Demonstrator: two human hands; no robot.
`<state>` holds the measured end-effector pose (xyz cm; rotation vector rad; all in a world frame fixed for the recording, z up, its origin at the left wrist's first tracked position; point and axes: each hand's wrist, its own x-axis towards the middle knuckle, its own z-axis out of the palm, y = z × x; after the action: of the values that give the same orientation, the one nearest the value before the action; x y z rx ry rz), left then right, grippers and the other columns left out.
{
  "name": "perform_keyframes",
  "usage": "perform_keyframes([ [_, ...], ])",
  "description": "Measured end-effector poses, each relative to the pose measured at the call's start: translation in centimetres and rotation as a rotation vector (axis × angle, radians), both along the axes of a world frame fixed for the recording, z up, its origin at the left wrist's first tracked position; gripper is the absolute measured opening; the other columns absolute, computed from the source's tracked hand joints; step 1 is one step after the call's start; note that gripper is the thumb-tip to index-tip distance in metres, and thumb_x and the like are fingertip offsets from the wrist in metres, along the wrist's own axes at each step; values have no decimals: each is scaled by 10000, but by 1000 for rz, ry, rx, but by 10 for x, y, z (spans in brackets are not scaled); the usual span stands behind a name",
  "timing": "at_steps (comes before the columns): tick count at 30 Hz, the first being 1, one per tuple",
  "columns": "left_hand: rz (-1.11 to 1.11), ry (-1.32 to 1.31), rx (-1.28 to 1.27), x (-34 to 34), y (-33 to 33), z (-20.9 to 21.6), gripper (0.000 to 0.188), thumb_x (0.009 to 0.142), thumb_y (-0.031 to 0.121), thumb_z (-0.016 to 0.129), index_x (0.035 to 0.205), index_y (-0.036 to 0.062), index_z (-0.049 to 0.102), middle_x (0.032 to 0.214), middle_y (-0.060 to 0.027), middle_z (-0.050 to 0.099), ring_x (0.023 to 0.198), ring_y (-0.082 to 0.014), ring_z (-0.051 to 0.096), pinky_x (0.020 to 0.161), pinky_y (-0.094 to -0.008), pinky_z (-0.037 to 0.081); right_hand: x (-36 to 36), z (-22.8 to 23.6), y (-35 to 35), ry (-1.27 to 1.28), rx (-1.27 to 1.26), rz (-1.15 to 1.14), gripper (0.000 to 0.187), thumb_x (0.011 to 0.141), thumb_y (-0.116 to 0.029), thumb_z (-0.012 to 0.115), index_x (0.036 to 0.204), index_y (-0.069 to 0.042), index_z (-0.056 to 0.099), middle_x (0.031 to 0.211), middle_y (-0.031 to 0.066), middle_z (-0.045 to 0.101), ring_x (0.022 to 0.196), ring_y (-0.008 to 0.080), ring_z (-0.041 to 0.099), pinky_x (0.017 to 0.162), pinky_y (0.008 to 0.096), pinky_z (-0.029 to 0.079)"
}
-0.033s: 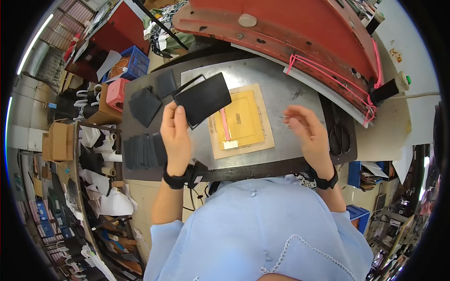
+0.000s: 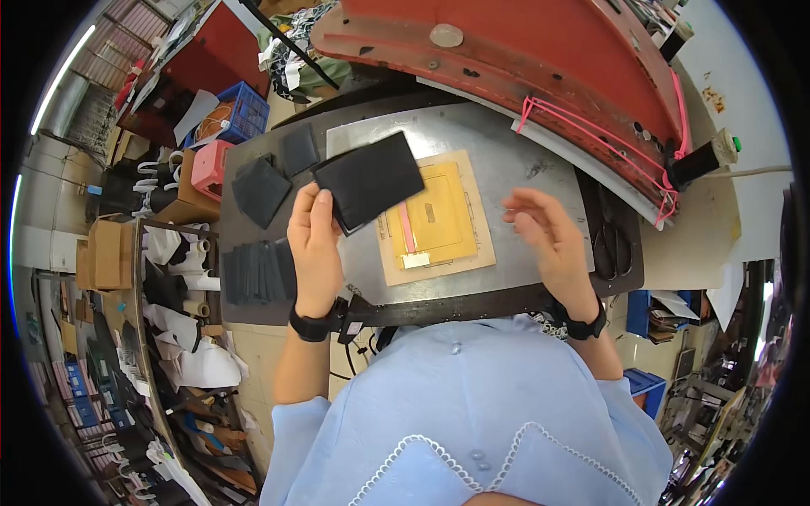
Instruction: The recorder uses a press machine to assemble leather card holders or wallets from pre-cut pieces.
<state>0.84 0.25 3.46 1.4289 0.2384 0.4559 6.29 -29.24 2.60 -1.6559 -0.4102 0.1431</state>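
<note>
My left hand [image 2: 317, 244] pinches thin black rectangular pieces [image 2: 371, 179] by their near left corner, thumb on top, holding them tilted above the metal plate [image 2: 515, 169]. A second edge peeks out beneath the top piece. Partly under them lies a yellow template [image 2: 447, 219] on a tan board [image 2: 485, 240], with a pink strip [image 2: 408, 229] and a small pale tab [image 2: 416, 261]. To its right, my right hand [image 2: 548, 244] hovers empty over the plate, fingers loosely bent and thumb apart.
Black pieces lie at the table's left: a loose pile [image 2: 260, 192], a flat piece [image 2: 298, 150] and a fanned row [image 2: 257, 271]. Scissors [image 2: 612, 249] rest at the right. A large red machine [image 2: 498, 51] overhangs the far side. A rack [image 2: 143, 337] stands left.
The black pieces in my left hand now line up more closely; the edge that stuck out at their far left is mostly covered. My right hand has shifted slightly left.
</note>
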Motion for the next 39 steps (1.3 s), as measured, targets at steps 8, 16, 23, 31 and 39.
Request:
perform_keyframes([
  [8,-367,244,-360,0,-30,1,275,1042,144,489,1212,-22,627,1043,-31,690,936,-73,627,827,-225,488,1,5,29,399,122,250,342,998,-256,633,1215,7,641,965,37,680,825,88,617,711,230,482],
  [16,-289,128,-160,13,-31,1,320,1071,181,472,1332,10,543,975,-47,691,769,-77,639,737,-234,529,0,2,17,527,258,104,266,970,-209,674,1160,-24,693,951,17,685,732,69,559,658,220,443],
  [23,-479,156,-146,10,-43,-6,289,1054,144,489,1289,2,578,1021,-82,682,939,-136,664,773,-262,543,-2,-13,19,603,648,11,197,969,-100,647,1144,-11,650,1077,85,712,903,155,683,780,282,553],
  [31,-543,176,-278,11,-64,-10,208,970,96,660,1133,-13,590,1025,-54,686,908,-79,639,792,-237,527,-21,-12,30,428,274,67,282,966,-127,667,1204,9,599,1045,77,688,897,132,669,766,268,551],
  [39,-527,307,-80,6,-39,11,197,912,82,712,1093,27,658,984,-10,686,907,-63,598,813,-223,465,-7,-6,8,264,182,6,182,965,-114,677,1101,2,646,902,8,663,774,53,580,670,214,475],
])
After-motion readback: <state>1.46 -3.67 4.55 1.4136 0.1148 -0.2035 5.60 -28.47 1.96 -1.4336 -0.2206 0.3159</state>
